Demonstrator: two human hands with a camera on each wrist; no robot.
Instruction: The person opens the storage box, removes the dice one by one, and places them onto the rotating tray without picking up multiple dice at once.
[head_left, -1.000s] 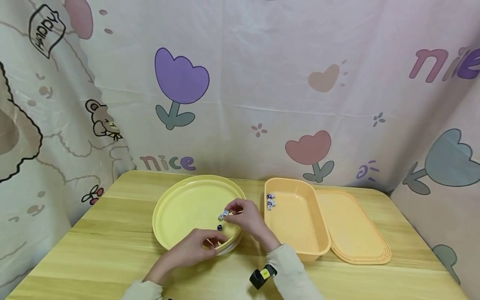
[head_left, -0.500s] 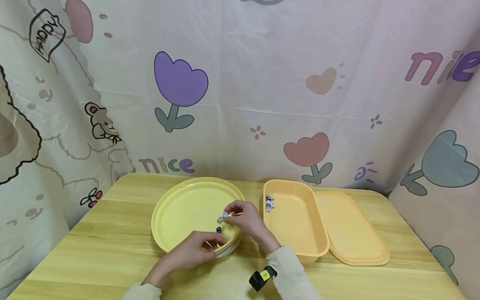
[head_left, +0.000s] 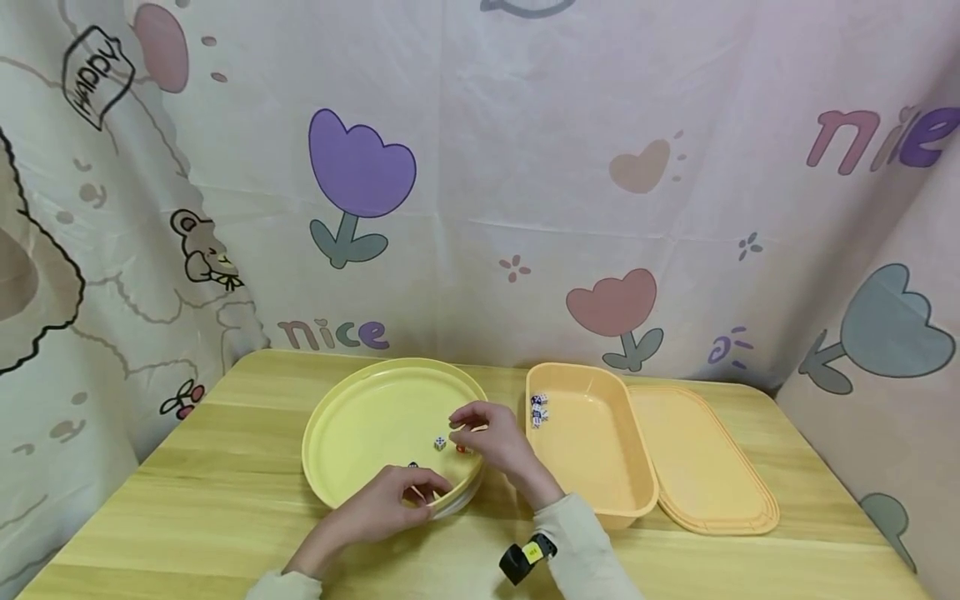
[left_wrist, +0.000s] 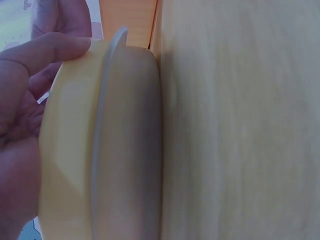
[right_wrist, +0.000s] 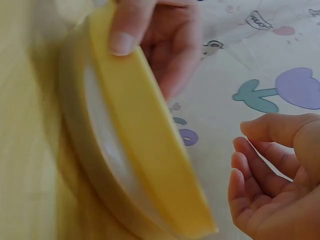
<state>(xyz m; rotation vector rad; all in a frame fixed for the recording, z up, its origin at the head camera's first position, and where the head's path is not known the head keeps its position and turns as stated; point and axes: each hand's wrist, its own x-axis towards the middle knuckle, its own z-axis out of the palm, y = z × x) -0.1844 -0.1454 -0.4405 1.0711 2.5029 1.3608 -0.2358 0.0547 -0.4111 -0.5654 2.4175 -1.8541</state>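
Head view is giving us the patterned cloth first, hanging in soft folds and carrying tulips, hearts and lettering. Below it we're seeing the table, its surface showing streaky pale wood grain. Now the round yellow tray: smooth, shiny, shallow, sitting near the table's middle, and both wrist cameras are showing us a pale band running beneath its wall. To its right we're watching an orange rectangular box with rounded corners standing open, and a flat ridged panel is lying just beyond.

Over to the hands! Our left hand is gripping the tray's near rim, thumb pressing outside, fingers curving over inside. Our right hand is hovering over the tray's right side, fingers loosely bent, a small gap showing before the thumb, nothing visible between. A black device is jutting from the right sleeve.

Smallest of all, the dice: a little cluster is resting along the box's left wall. On the tray, a white die is lying in plain sight; the left hand is partly blocking a dark die, the right hand a red die.
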